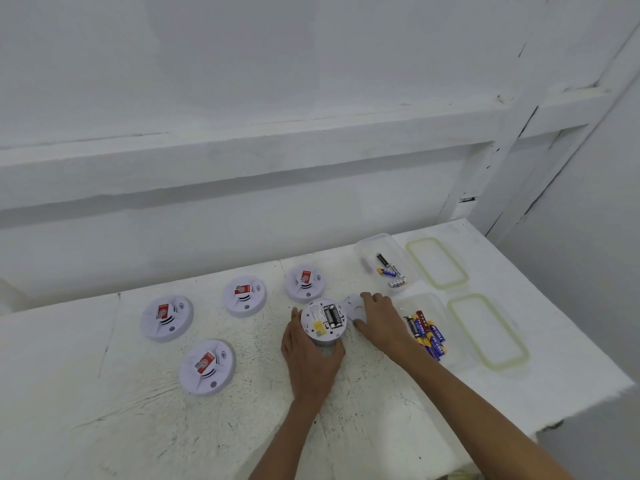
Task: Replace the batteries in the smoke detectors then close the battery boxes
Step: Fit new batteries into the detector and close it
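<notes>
My left hand (310, 355) grips a white smoke detector (322, 322) turned back side up, its battery bay uncovered with dark batteries inside. Right beside it lies the round white back cover (354, 306), and my right hand (379, 318) grips it with fingers curled over its edge. Several other white smoke detectors with red stickers lie face up: one (305, 283) behind the held unit, one (245, 295) further left, one (167, 317) at the left and one (207, 367) in front.
A clear box (433, 303) with several blue and yellow batteries stands right of my right hand. Behind it a second clear box (370, 244) holds several batteries. Two green-rimmed lids (437, 263) (488, 330) lie at the right, near the table edge.
</notes>
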